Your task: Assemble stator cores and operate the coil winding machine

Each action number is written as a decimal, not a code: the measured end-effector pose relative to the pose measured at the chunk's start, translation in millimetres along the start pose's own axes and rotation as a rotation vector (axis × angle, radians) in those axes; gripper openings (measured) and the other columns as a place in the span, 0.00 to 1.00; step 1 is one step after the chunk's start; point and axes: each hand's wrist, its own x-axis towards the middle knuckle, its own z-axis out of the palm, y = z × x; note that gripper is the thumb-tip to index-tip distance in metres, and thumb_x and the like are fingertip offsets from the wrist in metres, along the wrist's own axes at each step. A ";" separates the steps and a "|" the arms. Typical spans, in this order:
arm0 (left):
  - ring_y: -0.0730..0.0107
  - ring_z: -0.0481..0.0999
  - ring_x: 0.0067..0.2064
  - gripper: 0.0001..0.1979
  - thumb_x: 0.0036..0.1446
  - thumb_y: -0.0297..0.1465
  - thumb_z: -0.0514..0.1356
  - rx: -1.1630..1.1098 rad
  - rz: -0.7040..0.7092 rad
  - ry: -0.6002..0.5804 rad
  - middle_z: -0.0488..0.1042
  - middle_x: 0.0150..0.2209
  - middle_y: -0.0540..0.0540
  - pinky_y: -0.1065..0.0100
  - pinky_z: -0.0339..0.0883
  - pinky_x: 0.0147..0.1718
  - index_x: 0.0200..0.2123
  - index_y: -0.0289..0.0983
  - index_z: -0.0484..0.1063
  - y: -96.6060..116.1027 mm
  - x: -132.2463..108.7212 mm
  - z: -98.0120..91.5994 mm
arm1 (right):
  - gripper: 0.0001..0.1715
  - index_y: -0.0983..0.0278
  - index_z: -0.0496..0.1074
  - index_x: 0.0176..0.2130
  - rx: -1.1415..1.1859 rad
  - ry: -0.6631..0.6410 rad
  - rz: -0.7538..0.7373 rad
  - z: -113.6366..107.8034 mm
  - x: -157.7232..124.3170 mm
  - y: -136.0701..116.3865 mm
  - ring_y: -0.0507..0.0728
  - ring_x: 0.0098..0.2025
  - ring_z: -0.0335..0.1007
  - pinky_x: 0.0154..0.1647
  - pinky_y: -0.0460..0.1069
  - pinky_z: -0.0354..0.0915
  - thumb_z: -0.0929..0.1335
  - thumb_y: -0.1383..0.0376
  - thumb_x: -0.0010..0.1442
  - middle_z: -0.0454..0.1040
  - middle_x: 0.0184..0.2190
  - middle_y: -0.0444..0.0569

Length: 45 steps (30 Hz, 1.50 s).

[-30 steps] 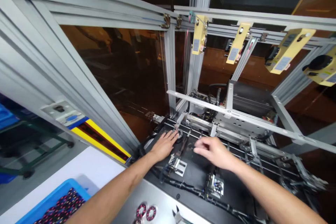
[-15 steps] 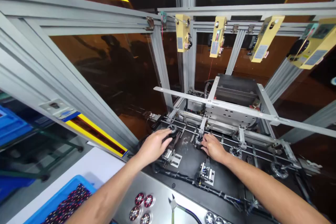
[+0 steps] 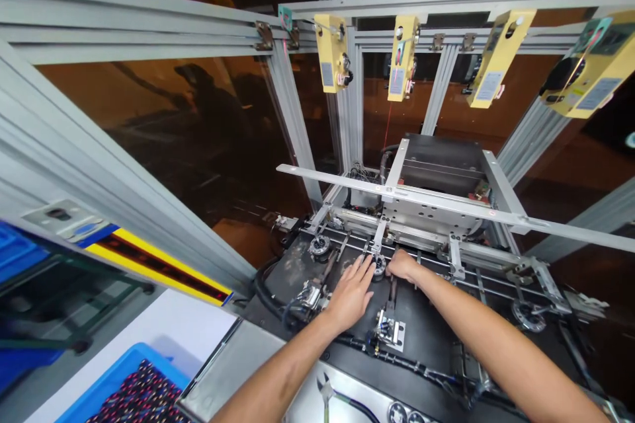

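Both my hands reach into a machine bay with a black base plate (image 3: 426, 337). My left hand (image 3: 351, 294) lies with fingers stretched out, its fingertips at a small round wound part (image 3: 379, 266) seated on a rail fixture. My right hand (image 3: 403, 266) is curled at the same part from the right side, fingers pressed on or around it; what they grip is partly hidden. A second round part (image 3: 320, 246) sits in the fixture to the left, untouched. Another round part (image 3: 525, 312) sits farther right on the rails.
A silver crossbar (image 3: 446, 201) spans the bay just above my hands. Yellow hanging units (image 3: 331, 53) line the frame overhead. A blue bin (image 3: 119, 386) of round parts stands at the lower left on a white table. Clamp brackets (image 3: 389, 330), cables and pliers (image 3: 325, 390) lie near the front.
My left hand left the leftmost round part and moved right to the middle one. My right hand stayed at the middle part. The view shifted left and down.
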 end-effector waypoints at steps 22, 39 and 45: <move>0.47 0.48 0.70 0.41 0.47 0.18 0.56 0.161 0.016 -0.172 0.50 0.70 0.37 0.41 0.50 0.64 0.66 0.38 0.53 -2.2 11.7 7.3 | 0.14 0.67 0.72 0.41 0.052 0.000 -0.218 -35.9 -50.3 -21.3 0.54 0.39 0.73 0.43 0.54 0.71 0.68 0.57 0.63 0.75 0.38 0.47; 0.50 0.62 0.65 0.22 0.60 0.27 0.56 0.153 0.141 -0.222 0.64 0.63 0.34 0.52 0.60 0.62 0.57 0.31 0.67 112.4 51.4 -29.0 | 0.10 0.65 0.73 0.43 -0.313 0.190 -0.542 -99.4 -123.1 134.0 0.63 0.63 0.56 0.62 0.64 0.57 0.70 0.65 0.60 0.63 0.60 0.52; 0.45 0.51 0.69 0.37 0.53 0.28 0.63 0.168 0.167 -0.468 0.49 0.70 0.35 0.47 0.58 0.62 0.65 0.34 0.55 141.3 64.0 9.4 | 0.11 0.66 0.72 0.44 -0.309 0.200 -0.295 -102.0 -102.3 136.3 0.61 0.59 0.62 0.59 0.63 0.62 0.68 0.63 0.63 0.68 0.56 0.52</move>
